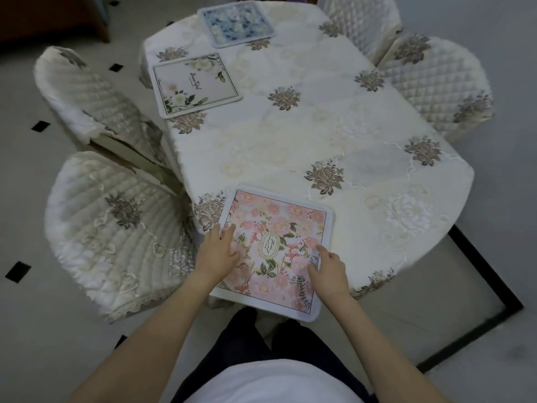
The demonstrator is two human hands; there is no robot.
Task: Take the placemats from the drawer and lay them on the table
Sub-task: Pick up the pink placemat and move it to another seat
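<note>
Hands, left (217,251) and right (328,269), press relaxed fingers on pink placemat (276,245) atop table (319,126).

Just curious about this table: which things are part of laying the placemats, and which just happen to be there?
Part of the job: pink mat, white mat, blue mat, table, left hand, right hand.

Just there: four chairs, e.g..

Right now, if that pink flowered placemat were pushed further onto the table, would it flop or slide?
The pink placemat overhangs the table edge without drooping, so it is probably fairly stiff. It looks thin and flat, so likely light. Resting on an embroidered cloth, it may drag rather than glide.
</note>
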